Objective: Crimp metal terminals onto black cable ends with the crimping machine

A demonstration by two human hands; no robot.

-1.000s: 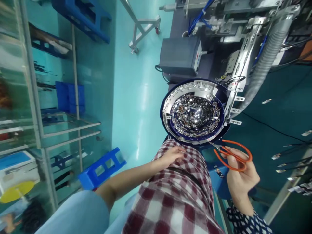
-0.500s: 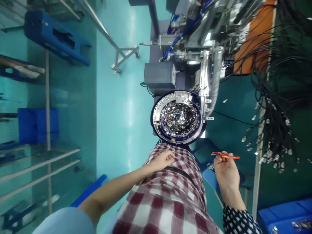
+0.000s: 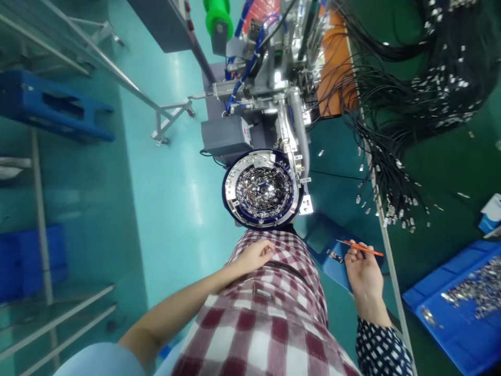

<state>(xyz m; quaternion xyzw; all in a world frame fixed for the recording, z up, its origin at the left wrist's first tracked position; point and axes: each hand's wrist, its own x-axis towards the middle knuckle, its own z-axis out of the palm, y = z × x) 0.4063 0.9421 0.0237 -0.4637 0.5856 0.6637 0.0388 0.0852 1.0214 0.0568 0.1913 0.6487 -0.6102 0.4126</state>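
My left hand (image 3: 256, 255) rests on the checked apron over my lap, its fingers loosely curled, and nothing shows in it. Out to the right, my right hand (image 3: 364, 271) is turned palm up. Its fingers and thumb pinch a slim orange tool (image 3: 364, 248) with a thin pointed metal tip directed left. Straight ahead of my lap stands a round feeder bowl (image 3: 230, 201) with a dark blue rim, holding many small shiny metal parts (image 3: 263, 189). Below the orange tool's tip, a few small parts (image 3: 334, 256) lie on a blue stool (image 3: 338, 271).
A grey control box (image 3: 227, 134) and machinery with blue tubes (image 3: 250, 68) stand beyond the bowl. Black cables with metal connectors (image 3: 391, 172) hang over the green table's edge at right. A blue tray (image 3: 438, 303) of metal parts lies there. Metal rails (image 3: 58, 324) are at left.
The view has shifted right, so the bowl and machine appear farther left and more of the blue tray shows. The orange tool is tilted slightly differently in my right hand. My left hand has barely moved.
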